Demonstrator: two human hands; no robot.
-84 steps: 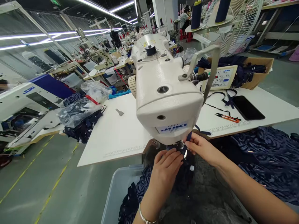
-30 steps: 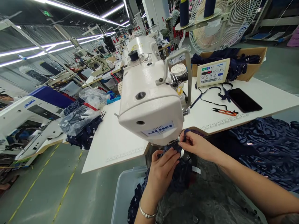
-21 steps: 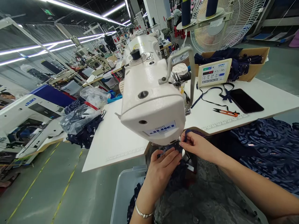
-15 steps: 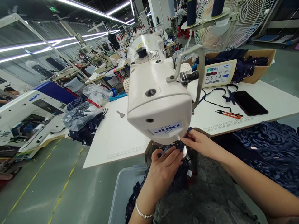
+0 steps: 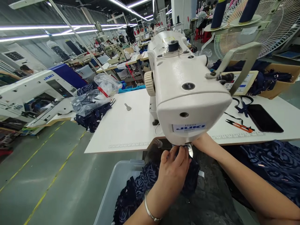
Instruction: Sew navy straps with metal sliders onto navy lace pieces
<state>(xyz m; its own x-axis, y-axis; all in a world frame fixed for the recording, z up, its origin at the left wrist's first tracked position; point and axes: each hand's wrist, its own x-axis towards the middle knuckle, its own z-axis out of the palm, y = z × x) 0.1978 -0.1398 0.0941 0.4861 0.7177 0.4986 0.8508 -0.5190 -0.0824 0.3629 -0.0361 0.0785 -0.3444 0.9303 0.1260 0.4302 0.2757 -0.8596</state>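
A white JUKI sewing machine head [image 5: 185, 90] fills the middle of the view. Under its front end lies dark navy patterned fabric [image 5: 145, 184]. My left hand [image 5: 174, 167], with a bracelet on the wrist, rests on that fabric, fingers curled and pressing it down just below the needle area. My right hand [image 5: 202, 143] reaches in from the right; its fingers are hidden behind the machine head, so what they hold does not show.
White table [image 5: 126, 128] carries orange thread snips [image 5: 240, 126], a black phone [image 5: 264, 118], a control panel [image 5: 241, 82], plastic bags with dark pieces [image 5: 93, 100]. A grey bin [image 5: 112, 190] stands below, more navy fabric [image 5: 274, 162] at right. Fan [image 5: 264, 25] behind.
The view has swung so the machine head sits further right and closer. My left hand has slid up under the head; my right hand's fingers, earlier pinching a navy strip, are now hidden.
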